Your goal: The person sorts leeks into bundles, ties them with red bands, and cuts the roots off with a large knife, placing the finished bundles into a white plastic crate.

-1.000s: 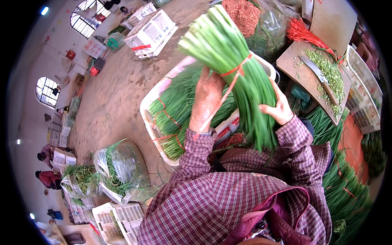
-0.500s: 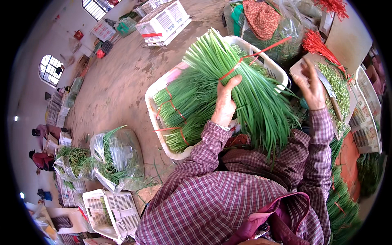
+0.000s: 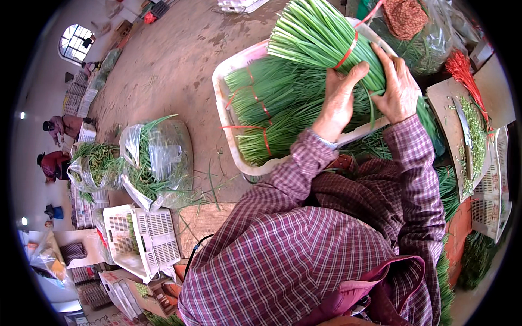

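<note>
Both hands hold a thick bunch of chives (image 3: pixel 318 32) with a red tie (image 3: pixel 349 51) around it. My left hand (image 3: pixel 341 98) grips its near side, thumb lying along the stems close to the tie. On the right side, my right hand (image 3: pixel 399 87) curls its fingers over the leaves. The bunch is tilted over a white plastic basket (image 3: pixel 222 100), its pale cut ends pointing to the far left. More tied chive bunches (image 3: pixel 255 111) lie in the basket. The palm sides of both hands are hidden.
At right, a board (image 3: pixel 443 98) bears a knife (image 3: pixel 464 122), green trimmings (image 3: pixel 477 144) and red ties (image 3: pixel 462 70). Clear bags of greens (image 3: pixel 157 157) and a white crate (image 3: pixel 144 239) stand at left. A patterned cloth (image 3: pixel 405 19) tops a bag at the back. People (image 3: pixel 54 165) work far left.
My right hand has come from beside the board onto the bunch. Both hands and the bunch have moved away from my body, the bunch tilting further left. The view has shifted too.
</note>
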Motion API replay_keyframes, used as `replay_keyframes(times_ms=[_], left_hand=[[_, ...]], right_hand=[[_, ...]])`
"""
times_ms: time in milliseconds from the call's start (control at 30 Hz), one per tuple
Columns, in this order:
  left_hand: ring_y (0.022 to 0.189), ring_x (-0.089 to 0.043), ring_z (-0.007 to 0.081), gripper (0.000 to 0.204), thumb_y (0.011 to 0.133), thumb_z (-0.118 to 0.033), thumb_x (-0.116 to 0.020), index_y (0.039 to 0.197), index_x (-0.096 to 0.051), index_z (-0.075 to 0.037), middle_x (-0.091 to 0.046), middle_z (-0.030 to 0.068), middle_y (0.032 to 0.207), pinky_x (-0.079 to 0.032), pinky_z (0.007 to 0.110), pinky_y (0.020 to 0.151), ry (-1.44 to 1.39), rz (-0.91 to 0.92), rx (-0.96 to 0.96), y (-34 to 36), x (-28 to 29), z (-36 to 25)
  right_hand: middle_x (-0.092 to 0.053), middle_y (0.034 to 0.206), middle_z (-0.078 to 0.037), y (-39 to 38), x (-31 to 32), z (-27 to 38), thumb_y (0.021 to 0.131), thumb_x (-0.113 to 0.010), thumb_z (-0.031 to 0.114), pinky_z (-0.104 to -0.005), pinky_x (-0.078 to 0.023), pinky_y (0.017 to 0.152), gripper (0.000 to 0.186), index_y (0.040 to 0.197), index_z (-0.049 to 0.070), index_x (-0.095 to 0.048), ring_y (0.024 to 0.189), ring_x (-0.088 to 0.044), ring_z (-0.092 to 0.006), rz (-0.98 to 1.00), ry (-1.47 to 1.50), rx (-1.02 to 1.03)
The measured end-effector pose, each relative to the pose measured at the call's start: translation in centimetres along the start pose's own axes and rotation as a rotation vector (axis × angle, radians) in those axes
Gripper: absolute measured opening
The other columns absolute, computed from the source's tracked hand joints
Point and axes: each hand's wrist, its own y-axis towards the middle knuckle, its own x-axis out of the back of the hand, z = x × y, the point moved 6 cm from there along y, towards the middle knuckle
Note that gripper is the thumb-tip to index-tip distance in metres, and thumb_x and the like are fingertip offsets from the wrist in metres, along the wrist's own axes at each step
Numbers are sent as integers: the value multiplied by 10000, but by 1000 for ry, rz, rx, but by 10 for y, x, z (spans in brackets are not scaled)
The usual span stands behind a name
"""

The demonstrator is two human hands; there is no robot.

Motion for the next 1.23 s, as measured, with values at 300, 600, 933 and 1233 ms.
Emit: replay_keyframes(times_ms=[300,600,933,1233], left_hand=[[983,-600,352,674,942,-529,-497,1217,-533,86,-623,259,1061,-424,450,901,2173,82,145,-89,205,-86],[866,-602,348,504,923,-428,-564,1080,-610,49,-618,198,930,-457,436,789,2245,-18,1,-133,172,-73],[946,-678,304,517,843,-425,-685,1098,-663,23,-678,234,1041,-523,392,828,1876,163,218,-47,98,-136],[1312,-460,318,902,828,-671,-555,1494,-296,-122,-440,218,1430,-381,439,1055,1957,525,188,-22,168,-86]], right_hand=[[-550,1150,-81,45,-73,8,537,-788,12,-423,-462,905,1067,1456,346,-362,1078,-557,-311,183,-120,415],[-557,1226,-66,3,-200,72,595,-843,83,-449,-428,1044,1025,1457,316,-338,1152,-551,-278,727,108,426],[-531,1276,48,-35,-219,46,609,-793,38,-401,-338,1074,955,1412,374,-401,1222,-478,-210,977,116,244],[-428,1455,46,-33,-192,40,572,-755,29,-474,-294,1132,940,1365,429,-447,1297,-443,-248,966,218,307]])
